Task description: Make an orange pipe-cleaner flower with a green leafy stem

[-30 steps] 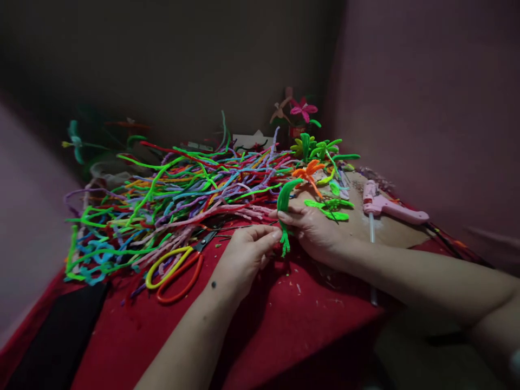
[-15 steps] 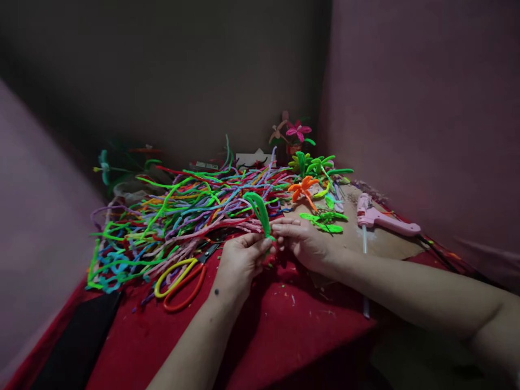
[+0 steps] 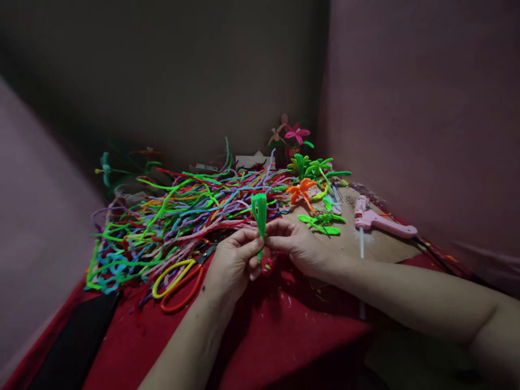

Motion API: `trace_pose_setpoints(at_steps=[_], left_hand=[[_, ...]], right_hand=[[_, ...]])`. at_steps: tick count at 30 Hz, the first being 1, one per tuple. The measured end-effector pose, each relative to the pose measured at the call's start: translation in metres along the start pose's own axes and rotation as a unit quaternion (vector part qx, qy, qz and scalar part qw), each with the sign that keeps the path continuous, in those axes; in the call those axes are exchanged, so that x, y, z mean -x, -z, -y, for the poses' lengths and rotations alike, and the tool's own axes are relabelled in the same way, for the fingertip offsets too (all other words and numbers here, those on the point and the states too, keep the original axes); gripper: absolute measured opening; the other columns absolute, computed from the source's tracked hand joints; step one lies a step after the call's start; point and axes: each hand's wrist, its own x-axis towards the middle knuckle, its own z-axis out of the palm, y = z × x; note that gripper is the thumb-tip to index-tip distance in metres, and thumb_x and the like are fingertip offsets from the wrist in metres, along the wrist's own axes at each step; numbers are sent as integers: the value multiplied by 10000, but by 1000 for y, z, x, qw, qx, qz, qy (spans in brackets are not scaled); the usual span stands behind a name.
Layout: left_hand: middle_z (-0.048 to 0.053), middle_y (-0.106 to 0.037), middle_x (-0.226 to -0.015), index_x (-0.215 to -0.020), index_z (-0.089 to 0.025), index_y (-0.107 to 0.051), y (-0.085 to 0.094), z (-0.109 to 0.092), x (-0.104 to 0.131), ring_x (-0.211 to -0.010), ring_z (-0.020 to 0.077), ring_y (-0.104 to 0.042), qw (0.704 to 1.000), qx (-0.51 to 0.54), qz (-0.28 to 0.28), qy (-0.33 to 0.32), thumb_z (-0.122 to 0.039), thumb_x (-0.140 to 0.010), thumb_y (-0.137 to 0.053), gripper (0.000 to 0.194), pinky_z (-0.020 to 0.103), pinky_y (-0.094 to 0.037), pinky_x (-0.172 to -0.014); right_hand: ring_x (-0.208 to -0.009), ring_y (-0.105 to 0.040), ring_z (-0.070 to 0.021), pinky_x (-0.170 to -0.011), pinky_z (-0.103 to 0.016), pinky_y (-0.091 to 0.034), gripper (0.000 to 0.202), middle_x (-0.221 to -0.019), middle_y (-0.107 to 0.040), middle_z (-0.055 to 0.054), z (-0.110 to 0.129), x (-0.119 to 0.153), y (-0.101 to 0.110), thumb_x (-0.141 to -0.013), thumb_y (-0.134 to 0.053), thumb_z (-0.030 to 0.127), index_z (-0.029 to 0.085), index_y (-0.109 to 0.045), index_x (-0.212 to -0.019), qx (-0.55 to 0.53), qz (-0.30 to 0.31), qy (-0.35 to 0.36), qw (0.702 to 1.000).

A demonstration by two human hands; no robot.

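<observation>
A bundle of looped green pipe cleaners (image 3: 259,211) stands upright between my two hands, its loops at the top. My left hand (image 3: 234,262) pinches its lower end between thumb and fingers. From the other side, the thumb and fingertips of my right hand (image 3: 296,244) are closed on the same lower end. A short green tail shows below the fingers. Just left of my left hand lie scissors (image 3: 179,287) with one yellow and one red handle. Behind my hands spreads a big heap of multicoloured pipe cleaners (image 3: 195,200).
A pink glue gun (image 3: 382,221) with a clear stick rests on a cardboard sheet (image 3: 390,246) at the right. Green pipe-cleaner leaves (image 3: 323,223) and an orange flower (image 3: 301,189) lie nearby. A black flat object (image 3: 77,336) is on the red cloth (image 3: 284,341) at the left.
The green bundle has turned from leaning left to upright, its loops now gathered closer together. My right hand has shifted slightly left, its fingers now against the bundle's lower end.
</observation>
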Motion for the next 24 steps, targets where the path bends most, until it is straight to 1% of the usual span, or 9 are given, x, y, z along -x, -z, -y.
trace_pose_setpoints(at_steps=[4, 8, 10, 12, 16, 19, 22, 24], left_hand=[[-77, -451, -417, -714, -145, -597, 3, -1, 0, -320, 19, -310, 999, 3, 20, 43, -233, -602, -748, 207, 130, -280, -289], [-70, -461, -439, -736, -132, -614, 3, 1, -1, -323, 15, -305, 998, -7, 6, 54, -247, -598, -748, 224, 138, -283, -301], [-53, -489, -458, -687, -121, -608, 3, 2, -2, -327, 17, -320, 998, -27, 0, 53, -260, -599, -743, 213, 145, -284, -308], [-49, -485, -454, -625, -119, -586, 2, 3, -2, -327, 21, -326, 998, -51, 4, 48, -274, -607, -733, 215, 151, -275, -311], [-43, -499, -493, -650, -132, -585, 3, 5, 0, -340, 27, -309, 994, -95, 14, 51, -285, -650, -702, 192, 162, -256, -322], [-51, -457, -487, -717, -123, -629, 6, 4, 0, -365, 31, -308, 991, -118, 35, 58, -277, -677, -690, 170, 165, -248, -351], [-55, -413, -489, -733, -110, -657, 8, 3, -1, -401, 32, -296, 992, -88, 65, 63, -257, -687, -690, 158, 168, -255, -383], [-59, -392, -483, -719, -106, -659, 9, 2, -1, -408, 33, -276, 991, -62, 86, 78, -242, -684, -692, 144, 172, -255, -392]], right_hand=[[-561, -525, -96, -559, -242, -427, 269, -658, -571, 32, -1, 2, 0, -608, -753, 292, 159, -615, -797, -1, 11, -12, 1000], [-515, -525, -89, -515, -232, -429, 295, -676, -588, 30, -4, 1, 0, -609, -741, 273, 175, -618, -858, -6, 8, -36, 999], [-518, -524, -86, -527, -229, -434, 292, -688, -596, 29, -4, 1, -1, -624, -719, 253, 188, -629, -893, -13, 15, -47, 999], [-543, -521, -84, -556, -224, -431, 267, -695, -600, 26, -2, 2, -3, -638, -703, 246, 187, -644, -891, -17, 16, -41, 999], [-530, -506, -96, -553, -236, -406, 237, -623, -595, 14, 2, 4, -5, -639, -708, 325, 151, -651, -791, -35, 17, -37, 999], [-546, -493, -98, -573, -242, -395, 234, -603, -578, 13, 2, 4, -4, -593, -743, 335, 137, -639, -660, -37, -5, -31, 999], [-581, -494, -107, -586, -244, -392, 226, -619, -575, 15, 0, 3, -3, -553, -767, 319, 145, -632, -603, -26, -34, -28, 999], [-561, -493, -111, -561, -250, -387, 225, -602, -577, 11, 1, 2, -4, -560, -757, 329, 146, -632, -600, -13, -32, -47, 998]])
